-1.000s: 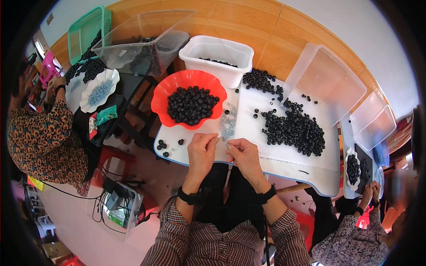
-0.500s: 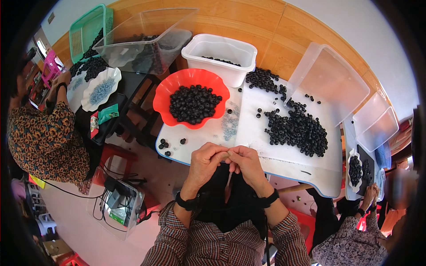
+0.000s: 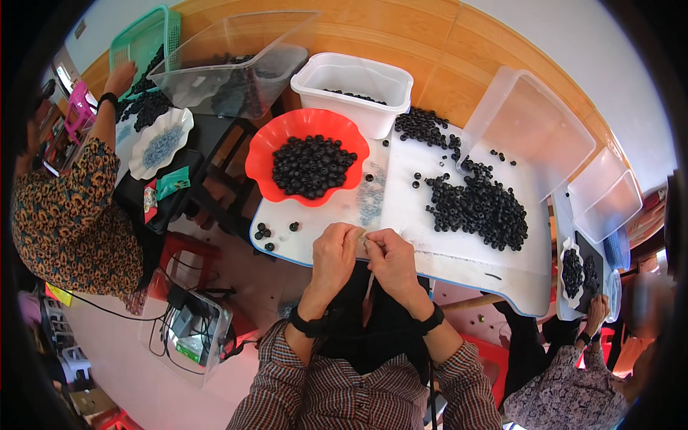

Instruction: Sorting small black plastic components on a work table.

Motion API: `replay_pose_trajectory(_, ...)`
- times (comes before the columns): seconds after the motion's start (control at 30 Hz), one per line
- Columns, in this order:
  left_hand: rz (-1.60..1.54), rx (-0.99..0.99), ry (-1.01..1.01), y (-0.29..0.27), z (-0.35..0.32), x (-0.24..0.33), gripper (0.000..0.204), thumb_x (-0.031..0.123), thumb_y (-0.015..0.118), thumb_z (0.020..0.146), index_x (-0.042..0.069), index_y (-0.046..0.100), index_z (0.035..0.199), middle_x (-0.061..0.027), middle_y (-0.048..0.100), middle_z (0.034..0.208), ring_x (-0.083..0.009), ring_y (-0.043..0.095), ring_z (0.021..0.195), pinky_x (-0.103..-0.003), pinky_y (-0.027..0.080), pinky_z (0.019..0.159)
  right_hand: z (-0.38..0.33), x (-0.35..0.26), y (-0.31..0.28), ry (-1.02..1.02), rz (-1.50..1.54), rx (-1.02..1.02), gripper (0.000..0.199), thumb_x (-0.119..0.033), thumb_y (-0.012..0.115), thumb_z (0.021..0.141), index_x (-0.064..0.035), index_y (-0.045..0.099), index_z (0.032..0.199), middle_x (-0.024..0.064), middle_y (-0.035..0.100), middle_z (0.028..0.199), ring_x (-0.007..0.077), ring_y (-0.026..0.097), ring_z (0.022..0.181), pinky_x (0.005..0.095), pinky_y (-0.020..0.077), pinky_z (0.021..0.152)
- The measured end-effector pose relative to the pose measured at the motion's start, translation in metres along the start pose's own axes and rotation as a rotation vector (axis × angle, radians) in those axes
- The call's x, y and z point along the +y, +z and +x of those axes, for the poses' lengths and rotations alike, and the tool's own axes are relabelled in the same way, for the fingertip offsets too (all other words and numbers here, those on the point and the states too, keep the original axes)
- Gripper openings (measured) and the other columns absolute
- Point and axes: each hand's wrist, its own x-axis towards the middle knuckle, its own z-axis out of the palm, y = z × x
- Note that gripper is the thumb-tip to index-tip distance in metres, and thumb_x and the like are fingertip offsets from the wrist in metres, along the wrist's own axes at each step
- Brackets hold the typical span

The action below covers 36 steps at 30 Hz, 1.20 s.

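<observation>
Beads point(image 3: 312, 167), black and glossy, are heaped inside the red bowl point(image 3: 259, 154), and just this side of that bowl, a little to its right, we've got two bare hands working tip to tip! Left hand point(image 3: 333, 251): grip drawn tight, thumb against forefinger. Right hand point(image 3: 393, 258): the same close pinch, its fingertips practically against the left's, over the near edge of the counter point(image 3: 519, 283). What sits between those tips? Too small to make out from up here, so I cannot tell.

Look right of the red bowl: a scatter of tiny clear pieces point(image 3: 370, 197) just beside it, then, farther over, a broad spread of black beads point(image 3: 480, 211). On the bowl's near-left side, a few loose beads point(image 3: 260, 231) lie by the counter's edge. Behind the bowl stands a white tub point(image 3: 337, 110) with more black inside, and well to the bowl's right a clear bin point(image 3: 530, 129) leans at a tilt.

Out to the far left of the bowl, a co-worker's hand point(image 3: 123, 77) is up by the green basket point(image 3: 174, 36)! Far right of it, another co-worker's hand point(image 3: 596, 312) is down near a white dish point(image 3: 567, 248) of black beads.
</observation>
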Motion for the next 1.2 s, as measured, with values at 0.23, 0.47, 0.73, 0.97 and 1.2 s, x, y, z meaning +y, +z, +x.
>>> replay_pose_trajectory(0.23,-0.331,-0.048,-0.422,-0.009,0.005,0.01,0.014,0.011,0.061,0.096,-0.002,0.066,0.097,-0.0057,0.066,0.08,-0.0083,0.058,0.061,-0.022,0.048,0.051,0.002,0.004,-0.01,-0.277,-0.261,0.096,0.01,-0.005,0.067,0.082,-0.0033,0.067,0.091,0.0136,0.063,0.078,0.0319,0.063,0.068,0.0381,0.05,0.061)
replay_pose_trajectory(0.47,-0.595,-0.015,-0.53,-0.015,0.006,0.006,0.02,0.008,0.06,0.096,-0.004,0.064,0.111,-0.0077,0.066,0.085,-0.0088,0.06,0.066,-0.021,0.052,0.054,-0.001,0.007,-0.007,-0.265,-0.378,0.145,0.013,-0.007,0.072,0.08,-0.007,0.07,0.093,0.0097,0.058,0.08,0.0277,0.063,0.066,0.0363,0.0497,0.059)
replay_pose_trajectory(0.73,-0.816,-0.128,-0.614,-0.012,-0.002,0.017,0.02,0.007,0.06,0.096,-0.004,0.064,0.112,-0.0073,0.066,0.085,-0.009,0.06,0.066,-0.021,0.051,0.054,-0.011,-0.017,-0.008,-0.222,-0.003,0.116,0.012,-0.003,0.069,0.086,-0.0021,0.069,0.098,0.0098,0.059,0.083,0.0168,0.061,0.064,0.0279,0.0487,0.057)
replay_pose_trajectory(0.97,-0.793,-0.258,-0.568,0.002,-0.009,0.031,0.019,0.008,0.062,0.095,-0.004,0.064,0.11,-0.0052,0.065,0.081,-0.0077,0.06,0.064,-0.02,0.05,0.053,-0.024,-0.01,-0.025,-0.202,0.079,0.119,0.011,-0.003,0.069,0.087,-0.0022,0.069,0.098,0.0063,0.061,0.085,0.0116,0.06,0.066,0.0248,0.047,0.057)
replay_pose_trajectory(1.2,-0.502,-0.369,-0.509,0.037,-0.005,0.055,0.018,0.008,0.064,0.093,-0.001,0.066,0.108,-0.007,0.068,0.085,-0.0093,0.061,0.066,-0.022,0.05,0.056,-0.039,0.006,-0.067,-0.144,-0.054,0.262,0.007,-0.002,0.068,0.088,-0.0016,0.067,0.095,0.0055,0.062,0.083,0.0108,0.06,0.064,0.023,0.0473,0.057)
